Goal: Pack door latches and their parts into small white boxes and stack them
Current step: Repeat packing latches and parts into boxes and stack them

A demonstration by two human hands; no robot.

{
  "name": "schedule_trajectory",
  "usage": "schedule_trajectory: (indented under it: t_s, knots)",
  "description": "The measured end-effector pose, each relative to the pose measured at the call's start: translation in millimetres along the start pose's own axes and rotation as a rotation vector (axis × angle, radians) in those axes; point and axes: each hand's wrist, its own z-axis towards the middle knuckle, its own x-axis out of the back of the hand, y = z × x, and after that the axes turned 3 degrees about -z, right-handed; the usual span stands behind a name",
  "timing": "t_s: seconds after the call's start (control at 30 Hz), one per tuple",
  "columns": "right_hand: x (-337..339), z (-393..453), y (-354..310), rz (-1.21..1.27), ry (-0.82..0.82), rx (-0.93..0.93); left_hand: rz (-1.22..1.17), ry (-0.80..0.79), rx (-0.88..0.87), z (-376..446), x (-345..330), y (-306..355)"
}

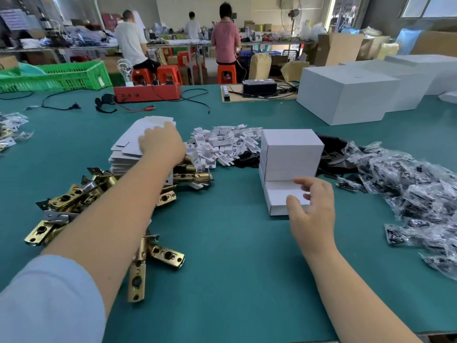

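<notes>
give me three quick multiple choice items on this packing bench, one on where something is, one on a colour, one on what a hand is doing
1. The brass latches lie where?
A. Left of the flat box blanks
B. On the stacked boxes
C. In the green crate

2. The table surface is:
A. Red
B. Teal green
C. White

3. The left hand is:
A. Holding a latch
B. Resting on the flat box blanks
C. Off the table

Answers: 1 A, the pile spreads near left; 2 B, the bare mat shows it; 3 B, its fingers lie on the top blank.

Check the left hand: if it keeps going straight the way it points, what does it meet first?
Probably nothing new: the left hand already lies on the stack of flat box blanks. Beyond that, bare green table; depth is unclear.
</notes>
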Motion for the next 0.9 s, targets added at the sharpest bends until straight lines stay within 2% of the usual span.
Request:
schedule_trajectory:
  t_s: [0.1,0.17,0.3,0.43,0.57,0.67,0.77,0.83,0.9]
  knots:
    - [-1,1,2,-0.034,-0.018,0.007,0.050,-0.078,0.177,16,-6,-19]
    - [-3,2,3,-0.054,-0.036,0.006,0.060,-0.113,0.201,18,-10,-22]
    - [-6,4,2,-0.050,-0.062,0.012,0.161,-0.070,0.067,17,-9,-17]
    - [-6,3,3,-0.048,-0.075,0.009,0.170,-0.040,0.010,15,2,-17]
    - [-5,2,2,-0.040,-0.080,0.020,0.172,0.163,-0.108,-2,26,-6]
    - [-6,1,1,-0.040,-0.100,0.017,-0.079,0.341,-0.117,-21,39,-7]
    - [-6,-3,-2,0.023,-0.131,-0.001,-0.522,0.434,-0.135,-57,39,-6]
    - [-6,-6,-4,0.083,-0.175,-0.020,-0.884,0.304,-0.089,-87,30,2]
    - [-6,-8,-4,0.152,-0.224,-0.041,-1.393,-0.008,0.042,-111,16,13]
